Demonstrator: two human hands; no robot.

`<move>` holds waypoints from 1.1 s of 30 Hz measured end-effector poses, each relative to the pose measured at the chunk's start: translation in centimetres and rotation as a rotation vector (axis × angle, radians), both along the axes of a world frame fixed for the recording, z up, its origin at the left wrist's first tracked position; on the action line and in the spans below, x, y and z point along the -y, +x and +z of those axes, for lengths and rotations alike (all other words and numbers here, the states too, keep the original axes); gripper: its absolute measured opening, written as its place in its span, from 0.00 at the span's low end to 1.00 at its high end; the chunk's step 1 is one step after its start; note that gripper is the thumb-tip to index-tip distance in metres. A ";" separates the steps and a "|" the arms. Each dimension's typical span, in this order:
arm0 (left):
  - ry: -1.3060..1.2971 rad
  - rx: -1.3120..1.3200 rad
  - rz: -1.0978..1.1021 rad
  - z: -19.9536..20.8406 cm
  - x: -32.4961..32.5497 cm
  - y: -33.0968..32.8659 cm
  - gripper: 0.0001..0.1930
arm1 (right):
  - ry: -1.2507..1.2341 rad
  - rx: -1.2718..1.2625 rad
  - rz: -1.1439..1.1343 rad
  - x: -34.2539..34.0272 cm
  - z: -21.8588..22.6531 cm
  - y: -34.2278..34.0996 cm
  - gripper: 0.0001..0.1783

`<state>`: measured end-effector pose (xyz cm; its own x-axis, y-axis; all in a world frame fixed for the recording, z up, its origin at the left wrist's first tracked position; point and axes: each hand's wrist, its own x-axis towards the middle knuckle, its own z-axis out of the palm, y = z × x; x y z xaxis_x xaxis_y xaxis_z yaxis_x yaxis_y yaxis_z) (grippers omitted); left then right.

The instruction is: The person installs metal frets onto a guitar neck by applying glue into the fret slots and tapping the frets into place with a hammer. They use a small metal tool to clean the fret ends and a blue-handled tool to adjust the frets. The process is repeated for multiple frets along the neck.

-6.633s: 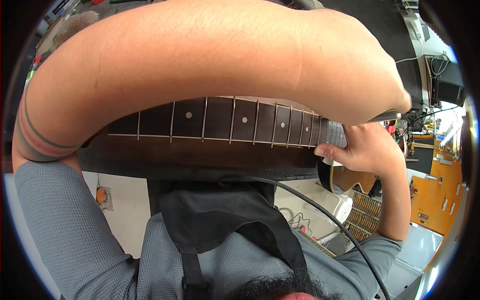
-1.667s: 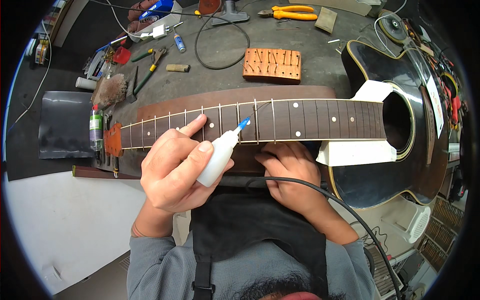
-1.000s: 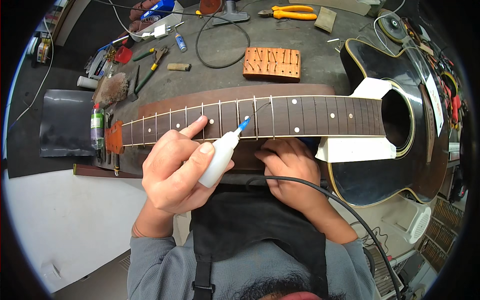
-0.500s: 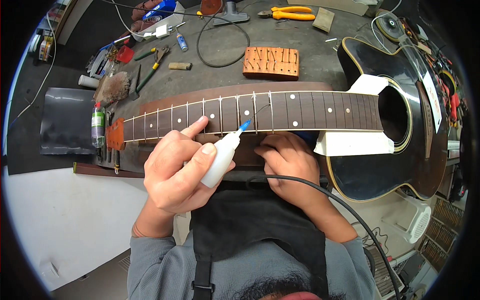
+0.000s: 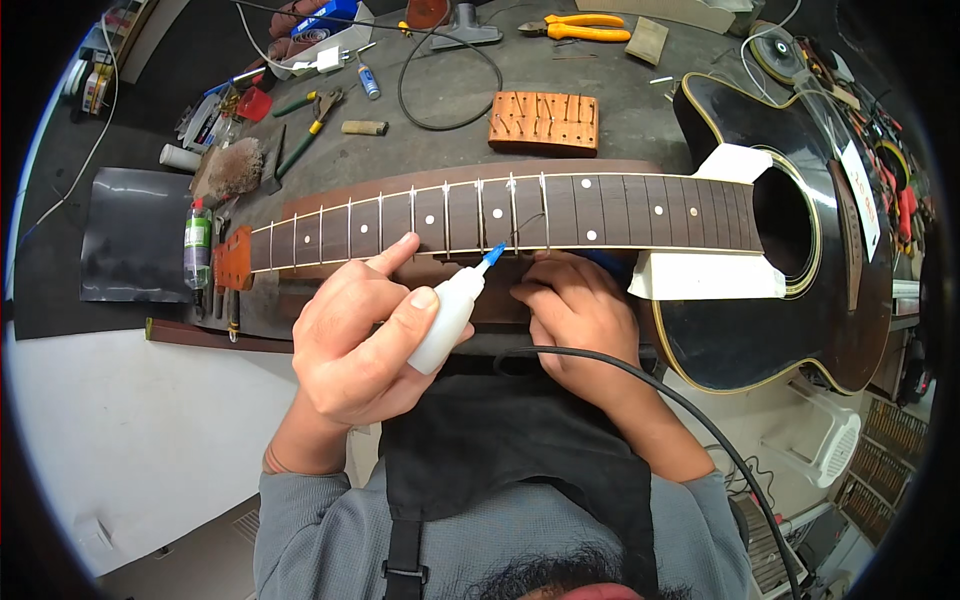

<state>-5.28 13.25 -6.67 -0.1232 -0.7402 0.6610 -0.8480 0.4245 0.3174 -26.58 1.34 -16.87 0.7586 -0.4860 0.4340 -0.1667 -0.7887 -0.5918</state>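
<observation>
Fingers of the left hand [image 5: 360,345] are clamping a white plastic bottle [image 5: 442,328], blue nozzle [image 5: 494,256] pointing one o'clock toward a long, dark wooden fretboard [image 5: 530,205], the curled right hand [image 5: 588,315] resting at three o'clock, any grip hidden.

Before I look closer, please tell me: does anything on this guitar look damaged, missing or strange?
Yes, the guitar looks incomplete: no strings show over its fingerboard, and metal frets stand only on its left part; toward the soundhole none are seen. I see no clear spill.
</observation>
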 end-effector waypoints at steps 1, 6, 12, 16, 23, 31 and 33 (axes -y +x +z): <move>0.000 0.002 0.002 0.0 -0.1 0.0 0.30 | -0.005 0.001 -0.001 0.0 -0.1 0.0 0.21; -0.003 -0.001 -0.002 0.0 -0.3 -0.2 0.30 | -0.020 0.009 -0.004 0.0 -0.1 0.1 0.20; -0.002 -0.004 -0.006 0.1 -0.6 -0.3 0.30 | -0.040 0.048 -0.003 0.1 -0.1 0.1 0.20; -0.003 -0.005 -0.009 0.1 -0.7 -0.5 0.30 | -0.029 0.085 -0.020 0.0 -0.1 0.2 0.18; -0.008 0.006 -0.005 0.1 -1.0 -0.6 0.31 | -0.015 0.099 -0.029 -0.1 -0.1 0.3 0.17; -0.021 -0.009 0.023 0.2 -1.1 -1.0 0.29 | -0.007 0.090 -0.045 -0.3 0.1 0.2 0.18; -0.021 -0.010 0.022 0.2 -1.2 -1.1 0.29 | -0.006 0.090 -0.046 -0.3 0.0 0.2 0.18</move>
<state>-6.36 14.44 -6.42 -0.1007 -0.7285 0.6776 -0.8539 0.4128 0.3170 -26.39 1.63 -16.84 0.6931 -0.5167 0.5026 -0.1493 -0.7851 -0.6011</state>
